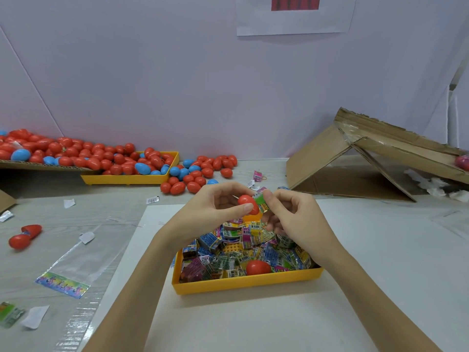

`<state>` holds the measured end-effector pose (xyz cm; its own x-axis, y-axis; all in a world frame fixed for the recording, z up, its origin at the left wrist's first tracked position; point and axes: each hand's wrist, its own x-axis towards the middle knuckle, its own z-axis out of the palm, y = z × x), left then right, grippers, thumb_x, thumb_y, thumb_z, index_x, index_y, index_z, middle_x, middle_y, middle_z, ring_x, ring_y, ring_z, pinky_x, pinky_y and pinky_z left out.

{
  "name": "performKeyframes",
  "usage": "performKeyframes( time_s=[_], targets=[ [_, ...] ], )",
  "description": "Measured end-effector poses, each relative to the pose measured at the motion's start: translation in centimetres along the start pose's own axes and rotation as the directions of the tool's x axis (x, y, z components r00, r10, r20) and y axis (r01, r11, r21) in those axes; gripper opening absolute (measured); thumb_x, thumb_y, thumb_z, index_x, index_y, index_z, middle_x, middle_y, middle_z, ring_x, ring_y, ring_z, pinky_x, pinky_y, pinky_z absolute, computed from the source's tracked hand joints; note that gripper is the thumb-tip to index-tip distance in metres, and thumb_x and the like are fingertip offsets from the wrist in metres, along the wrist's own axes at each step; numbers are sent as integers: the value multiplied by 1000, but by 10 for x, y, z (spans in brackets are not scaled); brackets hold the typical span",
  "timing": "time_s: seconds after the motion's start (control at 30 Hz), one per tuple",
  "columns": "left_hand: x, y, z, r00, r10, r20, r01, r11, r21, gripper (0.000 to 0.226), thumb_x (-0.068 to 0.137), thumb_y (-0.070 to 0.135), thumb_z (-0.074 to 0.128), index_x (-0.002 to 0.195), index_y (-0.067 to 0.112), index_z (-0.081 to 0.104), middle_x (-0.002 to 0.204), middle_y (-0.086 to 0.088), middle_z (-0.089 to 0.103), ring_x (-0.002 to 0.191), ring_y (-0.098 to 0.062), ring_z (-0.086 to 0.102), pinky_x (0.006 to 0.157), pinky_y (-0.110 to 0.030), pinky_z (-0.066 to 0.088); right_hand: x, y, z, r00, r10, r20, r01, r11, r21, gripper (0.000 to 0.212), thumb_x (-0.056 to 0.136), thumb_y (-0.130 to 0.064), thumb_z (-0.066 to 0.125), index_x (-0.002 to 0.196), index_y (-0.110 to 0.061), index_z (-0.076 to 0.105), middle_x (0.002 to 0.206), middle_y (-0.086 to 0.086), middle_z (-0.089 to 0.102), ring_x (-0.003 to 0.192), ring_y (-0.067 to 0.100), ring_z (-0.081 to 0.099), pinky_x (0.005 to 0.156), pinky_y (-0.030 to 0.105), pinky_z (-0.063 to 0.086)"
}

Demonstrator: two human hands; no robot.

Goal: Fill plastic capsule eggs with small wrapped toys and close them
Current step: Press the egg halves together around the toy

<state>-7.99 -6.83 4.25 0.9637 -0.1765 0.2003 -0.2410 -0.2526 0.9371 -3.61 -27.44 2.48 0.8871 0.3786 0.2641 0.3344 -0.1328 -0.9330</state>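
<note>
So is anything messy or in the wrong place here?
Yes. Red and blue eggs have spilled past the far yellow tray onto the table. One open red egg lies alone at the left, and a red egg sits among the toys in the near tray.

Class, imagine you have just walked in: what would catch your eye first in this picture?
Probably the big heap of red and blue eggs at far left. Next, the two hands at centre: the left hand holds a red egg half while the right hand pinches a wrapped toy, above a yellow tray of wrapped toys.
</note>
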Motion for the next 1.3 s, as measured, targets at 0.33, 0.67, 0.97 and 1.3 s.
performKeyframes(
  time_s=[0.33, 0.67, 0.97, 1.3],
  targets=[
    [3, -3, 1, 998, 4, -66, -1, 999, 45, 27, 91, 21, 78, 117, 16, 72, 107, -1, 77, 102, -16, 73, 92, -27, 58, -2, 0, 1, 1000, -13, -21, 14, 1000, 18, 12, 96, -27, 71, 95, -16, 68, 85, -2, 76, 74, 17, 77, 62, 26, 61],
    [4, -3, 0, 996, -30, -80, 29, 1000, -9, 26, 86, 29, 83, 109, 22, 75, 105, 1, 78, 100, -15, 75, 88, -22, 58, -2, 0, -1, 996, -85, -21, 80, 982, -174, 14, 97, -32, 69, 91, -21, 75, 82, -6, 75, 78, 11, 74, 72, 28, 61],
    [4, -6, 1, 996, -56, -76, 58, 998, 18, 29, 78, 27, 90, 104, 20, 77, 98, -3, 79, 94, -21, 76, 87, -28, 61, -3, 3, -2, 946, -323, -17, 265, 804, -533, 11, 96, -30, 72, 89, -22, 72, 82, -12, 68, 75, 5, 65, 66, 14, 52],
    [4, -4, 0, 992, -59, -110, 49, 995, -89, 27, 74, 28, 92, 97, 25, 77, 98, -6, 78, 92, -21, 75, 83, -26, 60, -7, -10, -2, 1000, -15, -12, 15, 1000, 16, 8, 92, -32, 76, 99, -28, 80, 86, -10, 79, 81, 9, 76, 61, 12, 53]
  ],
)
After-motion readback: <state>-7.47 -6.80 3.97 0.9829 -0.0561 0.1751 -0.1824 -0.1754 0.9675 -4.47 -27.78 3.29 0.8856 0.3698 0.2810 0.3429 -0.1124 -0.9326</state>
